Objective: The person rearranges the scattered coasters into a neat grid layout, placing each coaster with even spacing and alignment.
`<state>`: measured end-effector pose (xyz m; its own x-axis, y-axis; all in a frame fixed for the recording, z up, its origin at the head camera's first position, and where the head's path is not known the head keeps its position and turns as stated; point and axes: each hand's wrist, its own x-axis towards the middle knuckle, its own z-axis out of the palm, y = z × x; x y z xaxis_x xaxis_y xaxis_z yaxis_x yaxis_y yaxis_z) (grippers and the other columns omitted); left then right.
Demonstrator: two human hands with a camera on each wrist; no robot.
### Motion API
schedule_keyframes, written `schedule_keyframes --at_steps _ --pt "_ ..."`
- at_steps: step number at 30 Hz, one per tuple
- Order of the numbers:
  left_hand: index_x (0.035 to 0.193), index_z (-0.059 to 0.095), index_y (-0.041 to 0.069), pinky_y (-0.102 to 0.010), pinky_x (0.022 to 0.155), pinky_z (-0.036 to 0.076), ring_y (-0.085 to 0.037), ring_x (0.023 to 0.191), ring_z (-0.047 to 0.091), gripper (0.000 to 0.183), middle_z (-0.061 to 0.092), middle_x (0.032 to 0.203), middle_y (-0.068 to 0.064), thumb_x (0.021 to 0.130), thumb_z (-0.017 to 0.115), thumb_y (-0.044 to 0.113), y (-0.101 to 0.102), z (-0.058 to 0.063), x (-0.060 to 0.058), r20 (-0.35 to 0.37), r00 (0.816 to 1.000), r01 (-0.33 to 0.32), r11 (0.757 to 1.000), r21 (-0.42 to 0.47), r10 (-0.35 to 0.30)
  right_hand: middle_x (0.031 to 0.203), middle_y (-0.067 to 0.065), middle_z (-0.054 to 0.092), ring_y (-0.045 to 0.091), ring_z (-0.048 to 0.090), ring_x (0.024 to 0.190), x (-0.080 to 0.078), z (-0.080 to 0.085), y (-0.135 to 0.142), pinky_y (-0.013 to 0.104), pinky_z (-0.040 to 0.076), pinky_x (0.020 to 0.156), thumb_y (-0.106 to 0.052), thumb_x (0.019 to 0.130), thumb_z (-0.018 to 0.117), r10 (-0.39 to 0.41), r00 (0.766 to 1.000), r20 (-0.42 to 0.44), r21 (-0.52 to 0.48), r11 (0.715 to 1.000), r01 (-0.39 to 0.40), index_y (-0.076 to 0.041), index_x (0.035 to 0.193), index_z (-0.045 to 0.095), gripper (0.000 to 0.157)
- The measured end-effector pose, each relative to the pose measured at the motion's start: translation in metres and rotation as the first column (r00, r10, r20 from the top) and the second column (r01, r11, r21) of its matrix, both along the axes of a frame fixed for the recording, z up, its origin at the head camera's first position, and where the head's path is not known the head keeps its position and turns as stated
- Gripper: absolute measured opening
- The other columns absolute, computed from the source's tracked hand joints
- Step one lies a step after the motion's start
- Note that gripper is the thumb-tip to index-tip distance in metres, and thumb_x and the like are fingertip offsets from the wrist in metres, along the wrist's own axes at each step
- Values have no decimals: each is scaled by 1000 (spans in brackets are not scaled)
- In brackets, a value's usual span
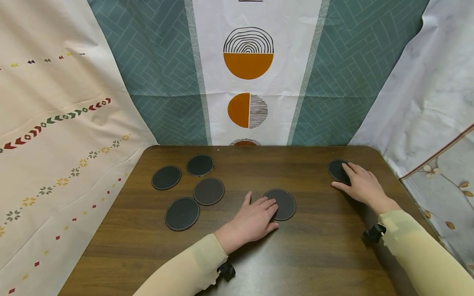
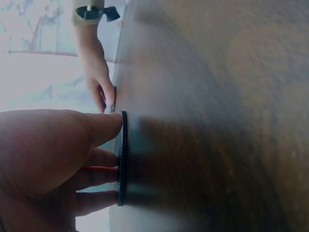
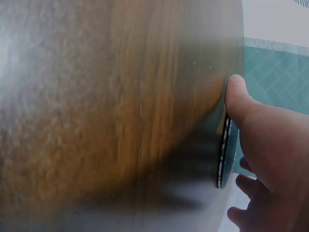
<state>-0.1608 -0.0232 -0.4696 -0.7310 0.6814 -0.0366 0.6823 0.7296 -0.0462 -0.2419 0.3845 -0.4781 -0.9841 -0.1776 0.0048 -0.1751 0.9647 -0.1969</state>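
In the head view my left hand [image 1: 252, 221] reaches over the left part of a round black coaster [image 1: 286, 205] with a stitched rim, its fingertips resting on top. The left wrist view shows that coaster [image 2: 123, 164] edge-on, thumb and fingertips against its upper face. At the far right of the table my right hand [image 1: 364, 186] lies partly over another black coaster [image 1: 336, 171], fingers extended on it. Its thumb is down beside the near edge. In the right wrist view the edge of this coaster [image 3: 225, 157] shows below the thumb, and the other fingers are partly hidden.
Further left on the brown wooden table [image 1: 318, 255] lie several more coasters: one at the far left [image 1: 166, 177], one at the back [image 1: 200, 165], and a near one [image 1: 182, 214] beside a greyer one [image 1: 209, 191]. A patterned curtain [image 1: 159, 82] hangs behind the table's back edge.
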Motion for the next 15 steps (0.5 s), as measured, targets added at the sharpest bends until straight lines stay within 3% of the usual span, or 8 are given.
schedule_keyframes --at_steps 15 --pt "159 62 21 -67 126 29 -19 155 48 58 53 167 3 112 61 55 1 -1 -1 0 1000 -3 1000 6 3 164 47 28 66 29 149 -1 -3 13 81 25 117 -62 108 63 -47 998 30 -26 999 48 15 166 30 102"
